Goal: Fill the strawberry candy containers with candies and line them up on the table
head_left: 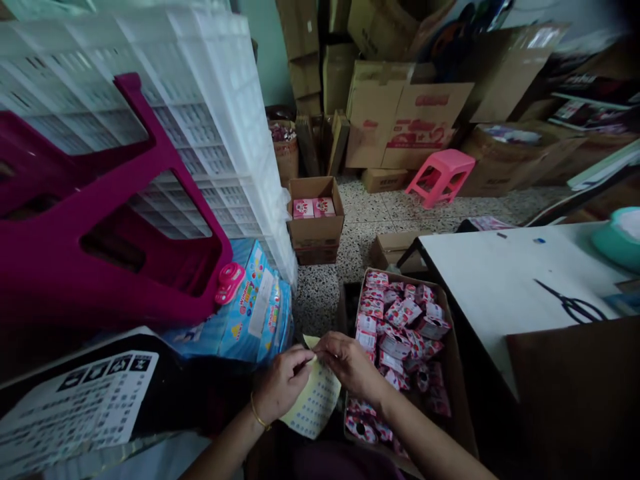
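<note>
A pale yellow sheet with rows of small printed marks (314, 404), like a sticker sheet, hangs between my hands above my lap. My left hand (286, 380), with a thin gold bangle at the wrist, pinches it near the top left. My right hand (347, 360) is closed at the top edge, its fingertips close to the left ones; whether a small piece is between them cannot be made out. Right of the sheet stands an open carton (457, 373) full of small pink-and-white printed packs (397, 343), partly behind my right forearm.
A white table (480, 280) on the right bears black scissors (570, 303) and a teal bowl (617, 240). Left are a magenta stool (165, 153), a pink toy camera (230, 283), blue packages (250, 313) and white crates (220, 87). Cartons (410, 127) and a pink stool (443, 175) stand behind.
</note>
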Action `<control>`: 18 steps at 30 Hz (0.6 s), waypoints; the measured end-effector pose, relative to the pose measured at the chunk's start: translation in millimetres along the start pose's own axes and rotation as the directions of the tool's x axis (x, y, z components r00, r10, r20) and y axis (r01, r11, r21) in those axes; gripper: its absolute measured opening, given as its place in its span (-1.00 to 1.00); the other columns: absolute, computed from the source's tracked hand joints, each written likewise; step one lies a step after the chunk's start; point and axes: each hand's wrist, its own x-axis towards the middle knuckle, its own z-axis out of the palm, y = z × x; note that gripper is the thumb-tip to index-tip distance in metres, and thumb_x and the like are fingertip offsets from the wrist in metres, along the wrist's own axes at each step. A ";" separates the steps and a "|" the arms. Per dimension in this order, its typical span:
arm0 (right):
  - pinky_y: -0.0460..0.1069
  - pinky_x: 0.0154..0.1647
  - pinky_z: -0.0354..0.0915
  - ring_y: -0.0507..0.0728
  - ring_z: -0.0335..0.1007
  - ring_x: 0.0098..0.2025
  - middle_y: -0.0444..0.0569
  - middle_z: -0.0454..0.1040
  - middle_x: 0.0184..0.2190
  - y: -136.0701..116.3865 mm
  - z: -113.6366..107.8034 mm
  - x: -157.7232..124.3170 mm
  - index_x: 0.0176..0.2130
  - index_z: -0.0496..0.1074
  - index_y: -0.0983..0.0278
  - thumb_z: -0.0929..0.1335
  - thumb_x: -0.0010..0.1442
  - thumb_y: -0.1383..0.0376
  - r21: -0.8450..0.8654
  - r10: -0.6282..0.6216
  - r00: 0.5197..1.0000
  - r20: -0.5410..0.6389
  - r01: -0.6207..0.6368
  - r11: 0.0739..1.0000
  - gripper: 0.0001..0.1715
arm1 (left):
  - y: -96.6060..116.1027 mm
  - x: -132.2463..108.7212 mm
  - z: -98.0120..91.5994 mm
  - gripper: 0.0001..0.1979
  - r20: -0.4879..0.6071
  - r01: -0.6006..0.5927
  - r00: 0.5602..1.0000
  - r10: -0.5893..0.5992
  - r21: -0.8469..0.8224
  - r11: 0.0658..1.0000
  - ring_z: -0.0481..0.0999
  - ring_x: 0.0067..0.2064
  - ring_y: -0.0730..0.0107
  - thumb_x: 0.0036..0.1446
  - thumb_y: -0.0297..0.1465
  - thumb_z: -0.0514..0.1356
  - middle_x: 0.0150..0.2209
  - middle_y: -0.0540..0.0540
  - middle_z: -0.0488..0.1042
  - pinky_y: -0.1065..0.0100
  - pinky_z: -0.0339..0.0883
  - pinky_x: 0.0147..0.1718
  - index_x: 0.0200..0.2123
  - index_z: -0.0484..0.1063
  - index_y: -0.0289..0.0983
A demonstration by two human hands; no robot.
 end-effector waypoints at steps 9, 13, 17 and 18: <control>-0.13 -0.48 0.11 -0.05 0.17 -0.54 -0.18 0.32 -0.62 48.0 -45.7 -8.4 -0.49 0.39 0.33 0.32 0.02 0.12 0.636 0.402 0.915 -0.024 -0.297 0.713 -0.69 | 19.9 49.5 18.1 -0.76 0.104 0.083 0.992 -0.078 -0.047 0.995 0.40 -0.29 0.34 0.00 -0.37 0.08 -0.34 -0.11 0.46 0.40 0.24 -0.30 -0.29 0.48 -0.32; -0.13 -0.53 0.11 -0.06 0.17 -0.59 -0.19 0.33 -0.64 83.6 -85.4 -13.3 -0.51 0.39 0.33 0.39 -0.12 0.11 0.814 0.615 0.768 -0.179 -0.236 0.531 -0.69 | 1.8 66.8 24.5 -0.68 -0.158 0.215 0.951 -0.267 -0.288 0.933 0.45 -0.26 0.27 -0.08 -0.36 0.15 -0.31 -0.14 0.50 0.33 0.30 -0.26 -0.21 0.43 -0.34; -0.15 -0.60 0.12 -0.07 0.20 -0.62 -0.19 0.35 -0.64 126.3 -113.7 14.5 -0.52 0.36 0.33 0.45 -0.28 0.14 0.906 0.787 0.589 -0.183 -0.210 0.368 -0.65 | -52.3 84.6 36.8 -0.67 -0.318 0.317 0.752 -0.577 -0.593 0.740 0.49 -0.30 0.23 -0.21 -0.35 0.25 -0.40 -0.13 0.51 0.27 0.35 -0.30 -0.29 0.41 -0.33; -0.16 -0.61 0.12 -0.07 0.20 -0.63 -0.20 0.35 -0.65 137.8 -116.6 27.6 -0.52 0.36 0.33 0.45 -0.30 0.15 0.914 0.802 0.565 -0.192 -0.195 0.356 -0.65 | -69.1 91.1 42.2 -0.73 -0.264 0.368 0.711 -0.651 -0.649 0.666 0.50 -0.32 0.21 -0.20 -0.35 0.25 -0.45 -0.13 0.50 0.25 0.36 -0.31 -0.35 0.41 -0.31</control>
